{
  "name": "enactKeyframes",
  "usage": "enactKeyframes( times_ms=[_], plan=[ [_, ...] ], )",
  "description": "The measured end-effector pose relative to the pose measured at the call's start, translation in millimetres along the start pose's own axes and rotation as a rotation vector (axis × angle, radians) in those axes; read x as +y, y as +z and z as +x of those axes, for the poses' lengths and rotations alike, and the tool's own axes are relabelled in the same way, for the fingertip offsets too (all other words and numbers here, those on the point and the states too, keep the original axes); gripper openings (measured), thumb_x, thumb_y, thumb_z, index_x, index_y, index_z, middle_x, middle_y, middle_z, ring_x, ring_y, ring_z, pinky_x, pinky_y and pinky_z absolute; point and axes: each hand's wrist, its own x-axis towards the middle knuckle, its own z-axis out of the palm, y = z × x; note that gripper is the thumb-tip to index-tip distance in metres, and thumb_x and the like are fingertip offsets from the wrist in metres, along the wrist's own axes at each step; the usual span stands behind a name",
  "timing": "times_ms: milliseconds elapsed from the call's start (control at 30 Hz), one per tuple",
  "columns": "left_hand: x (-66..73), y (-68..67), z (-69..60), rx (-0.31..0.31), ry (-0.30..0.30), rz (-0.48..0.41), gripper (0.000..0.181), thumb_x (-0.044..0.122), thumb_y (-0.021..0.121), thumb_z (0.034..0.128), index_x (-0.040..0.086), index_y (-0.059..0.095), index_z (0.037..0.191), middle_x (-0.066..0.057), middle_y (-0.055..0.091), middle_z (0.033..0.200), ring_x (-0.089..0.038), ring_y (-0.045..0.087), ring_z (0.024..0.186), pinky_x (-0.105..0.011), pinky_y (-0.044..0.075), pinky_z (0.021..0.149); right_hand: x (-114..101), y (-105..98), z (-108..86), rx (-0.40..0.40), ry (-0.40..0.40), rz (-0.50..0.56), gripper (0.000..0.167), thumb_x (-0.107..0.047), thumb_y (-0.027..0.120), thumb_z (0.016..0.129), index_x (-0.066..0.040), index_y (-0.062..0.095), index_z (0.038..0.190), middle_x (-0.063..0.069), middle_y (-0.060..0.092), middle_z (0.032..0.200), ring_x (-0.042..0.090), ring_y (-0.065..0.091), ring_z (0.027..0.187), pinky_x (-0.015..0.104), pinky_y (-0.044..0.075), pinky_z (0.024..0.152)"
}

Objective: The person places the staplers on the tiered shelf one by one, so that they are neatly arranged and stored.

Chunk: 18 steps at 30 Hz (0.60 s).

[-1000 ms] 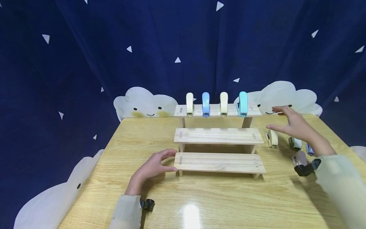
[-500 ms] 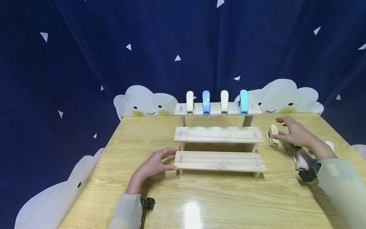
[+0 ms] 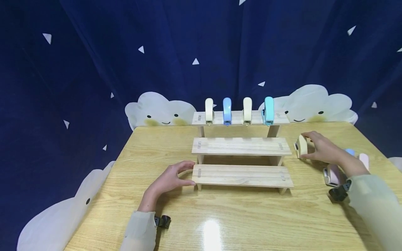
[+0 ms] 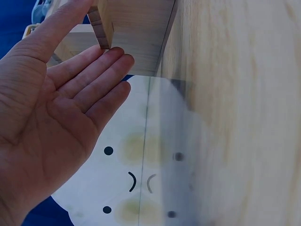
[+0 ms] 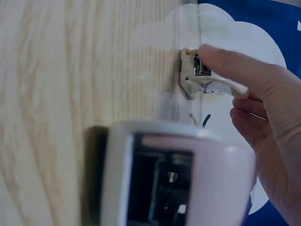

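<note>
My right hand (image 3: 323, 150) has its thumb and fingers at the two ends of a cream stapler (image 3: 302, 146), pinching it on the table right of the wooden rack. In the right wrist view the thumb touches the stapler (image 5: 195, 70) near its front end, and the other fingers are partly hidden behind it. My left hand (image 3: 171, 179) is at the left end of the lowest shelf (image 3: 242, 175). Its fingers are extended beside the shelf's end in the left wrist view, the thumb tip cut off at the top; whether they touch the wood I cannot tell.
On the top shelf (image 3: 198, 118) stand several staplers, among them a blue stapler (image 3: 227, 109) and a teal stapler (image 3: 268, 109). The middle shelf (image 3: 240, 145) lies below it. By my right wrist are a pink stapler (image 3: 333, 174), a pale pink one and a partly hidden blue one.
My right hand has come down and toward the cream stapler, and its thumb and fingers have closed on its ends. The left hand has stayed at the lowest shelf's end.
</note>
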Motion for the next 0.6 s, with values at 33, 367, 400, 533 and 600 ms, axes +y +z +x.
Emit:
enactKeyframes(
  times_ms=[33,367,400,533,600],
  plan=[
    [0.0,0.2,0.2,0.001,-0.001,0.002,0.074,0.031,0.082,0.0786,0.011,0.049,0.142,-0.008,0.054,0.145,-0.029,0.048,0.137,-0.048,0.038,0.117,0.4,0.1,-0.5,0.006,-0.004,-0.002,0.091,-0.03,0.087,0.072,0.014,0.04,0.136,0.034,0.048,0.129,0.051,0.05,0.113,0.067,0.044,0.094],
    [1.5,1.0,0.7,0.001,-0.01,-0.013,0.074,0.03,0.082,0.0789,0.011,0.048,0.142,-0.007,0.055,0.144,-0.029,0.047,0.138,-0.049,0.036,0.118,2.9,2.0,-6.7,0.084,-0.005,-0.02,0.091,-0.035,0.091,0.065,0.012,0.046,0.129,0.033,0.051,0.125,0.049,0.051,0.11,0.067,0.045,0.09],
    [1.4,1.3,0.5,0.0,-0.011,-0.014,0.075,0.03,0.082,0.079,0.01,0.048,0.143,-0.007,0.054,0.145,-0.029,0.047,0.138,-0.049,0.036,0.118,3.8,2.3,-7.8,0.099,-0.007,-0.017,0.091,-0.035,0.091,0.064,0.012,0.047,0.128,0.033,0.052,0.125,0.049,0.051,0.11,0.067,0.046,0.089],
    [1.0,1.2,0.4,0.003,-0.009,-0.012,0.075,0.03,0.081,0.0793,0.01,0.047,0.143,-0.007,0.054,0.145,-0.03,0.047,0.139,-0.049,0.036,0.118,5.1,0.6,-12.1,0.141,0.002,0.018,0.091,-0.034,0.092,0.064,0.011,0.046,0.129,0.032,0.051,0.125,0.049,0.052,0.107,0.066,0.047,0.085],
    [1.5,0.4,0.1,0.005,-0.013,-0.01,0.075,0.031,0.081,0.0793,0.01,0.047,0.143,-0.007,0.054,0.145,-0.03,0.046,0.139,-0.049,0.037,0.118,3.7,-1.7,-13.8,0.166,0.009,0.044,0.091,-0.031,0.092,0.064,0.01,0.045,0.131,0.032,0.051,0.125,0.05,0.053,0.106,0.066,0.047,0.083]
  ],
)
